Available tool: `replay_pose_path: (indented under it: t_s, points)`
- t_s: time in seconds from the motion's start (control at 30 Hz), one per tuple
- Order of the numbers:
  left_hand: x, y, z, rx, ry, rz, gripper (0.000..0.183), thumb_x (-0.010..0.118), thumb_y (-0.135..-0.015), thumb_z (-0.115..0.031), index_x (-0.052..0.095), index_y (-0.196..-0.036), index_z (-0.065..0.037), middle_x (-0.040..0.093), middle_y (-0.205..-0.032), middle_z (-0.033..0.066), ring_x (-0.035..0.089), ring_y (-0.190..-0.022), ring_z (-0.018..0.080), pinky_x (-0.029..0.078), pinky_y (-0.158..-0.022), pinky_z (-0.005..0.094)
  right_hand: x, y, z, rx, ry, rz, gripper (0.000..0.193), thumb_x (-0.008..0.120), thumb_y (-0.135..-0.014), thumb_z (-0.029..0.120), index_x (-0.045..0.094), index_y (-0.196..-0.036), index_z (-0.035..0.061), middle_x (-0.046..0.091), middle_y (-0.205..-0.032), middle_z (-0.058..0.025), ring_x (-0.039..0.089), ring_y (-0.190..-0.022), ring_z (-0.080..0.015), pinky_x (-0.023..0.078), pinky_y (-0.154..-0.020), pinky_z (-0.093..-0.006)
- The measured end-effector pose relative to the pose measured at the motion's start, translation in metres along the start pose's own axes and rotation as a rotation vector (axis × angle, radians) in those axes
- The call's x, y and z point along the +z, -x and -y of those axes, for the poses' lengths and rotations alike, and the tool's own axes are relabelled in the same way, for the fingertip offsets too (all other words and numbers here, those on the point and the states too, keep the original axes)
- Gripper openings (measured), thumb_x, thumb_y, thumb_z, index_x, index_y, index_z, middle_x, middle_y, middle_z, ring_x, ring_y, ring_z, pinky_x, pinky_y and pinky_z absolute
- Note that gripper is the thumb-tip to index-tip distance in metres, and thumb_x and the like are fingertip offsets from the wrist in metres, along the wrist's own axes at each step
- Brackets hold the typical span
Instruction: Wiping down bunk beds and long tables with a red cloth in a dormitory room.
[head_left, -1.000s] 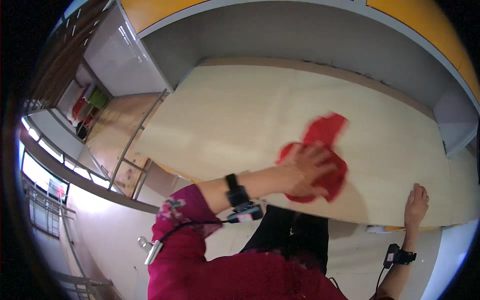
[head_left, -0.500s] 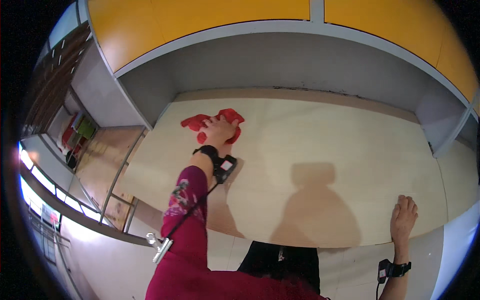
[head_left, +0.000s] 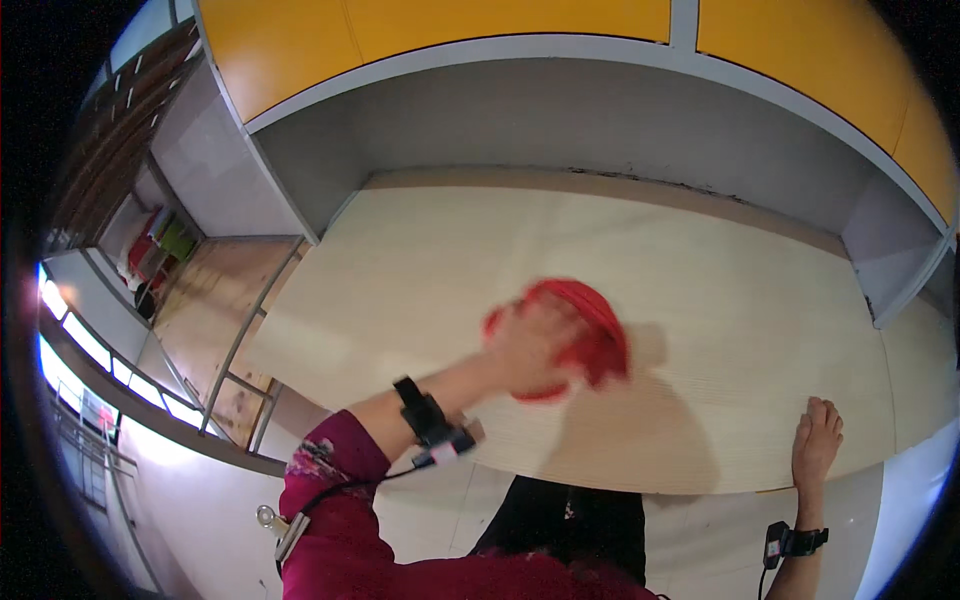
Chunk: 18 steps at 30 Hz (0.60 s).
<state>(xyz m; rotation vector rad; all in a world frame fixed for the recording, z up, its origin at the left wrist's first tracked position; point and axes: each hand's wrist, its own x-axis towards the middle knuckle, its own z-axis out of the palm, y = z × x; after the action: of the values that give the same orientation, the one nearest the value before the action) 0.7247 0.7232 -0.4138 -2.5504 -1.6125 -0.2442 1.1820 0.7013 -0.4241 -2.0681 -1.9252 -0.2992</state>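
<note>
Hands work apart over a pale wooden desktop (head_left: 700,260). The left hand (head_left: 535,345), blurred, is clenched on a red cloth (head_left: 590,335) and presses it against the board, a little left of the middle. Its forearm stretches up from the near left, a black wrist device (head_left: 425,420) strapped on and a dark red sleeve (head_left: 340,520) below it. The right hand (head_left: 817,440) lies flat and released on the near right edge of the desktop, fingers spread and pointing away, holding nothing, with a black wristband (head_left: 795,542) behind it. Yellow cabinet doors (head_left: 450,30) hang above the far side.
</note>
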Motion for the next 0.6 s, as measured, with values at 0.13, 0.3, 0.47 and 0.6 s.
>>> replay_pose_path:
  t_s: [0.13,0.3,0.47,0.6]
  points:
    - [-0.013,0.012,0.111,-0.773,-0.111,0.045,0.07,0.039,-0.082,-0.061,0.037,-0.132,-0.012,0.032,-0.139,0.0119,0.024,-0.13,0.0321,0.022,-0.101,0.0548,0.016,-0.002,-0.014,-0.047,-0.061,-0.025,0.032,0.046,-0.086,0.012,0.046,-0.117,0.0054,0.045,-0.121,-0.0167,0.041,-0.113,-0.0308,0.033,-0.094,-0.0439]
    - [-0.015,0.012,0.11,-0.886,-0.128,0.128,0.07,0.031,-0.085,-0.061,0.03,-0.136,-0.014,0.029,-0.14,0.0114,0.02,-0.132,0.0317,0.018,-0.102,0.0581,-0.009,0.008,0.055,-0.244,-0.924,0.124,0.032,0.044,-0.088,0.009,0.045,-0.119,0.0025,0.047,-0.119,-0.0104,0.045,-0.111,-0.0207,0.037,-0.094,-0.0341]
    - [0.002,0.024,0.035,-0.418,-0.031,0.137,0.072,0.037,-0.082,-0.064,0.03,-0.136,-0.017,0.028,-0.141,0.0121,0.022,-0.131,0.0333,0.023,-0.099,0.0574,0.005,-0.002,0.105,-0.061,-1.283,0.244,0.034,0.045,-0.087,0.005,0.044,-0.12,0.003,0.048,-0.118,-0.0089,0.046,-0.111,-0.0187,0.038,-0.093,-0.0307]
    - [-0.024,0.039,-0.04,0.028,-0.05,0.229,0.073,0.04,-0.08,-0.064,0.028,-0.137,-0.02,0.026,-0.142,0.0119,0.018,-0.133,0.0329,0.023,-0.099,0.0563,0.007,-0.005,0.101,-0.051,-1.451,0.245,0.032,0.048,-0.086,0.005,0.047,-0.118,0.0031,0.05,-0.116,-0.0072,0.048,-0.107,-0.0171,0.039,-0.09,-0.0284]
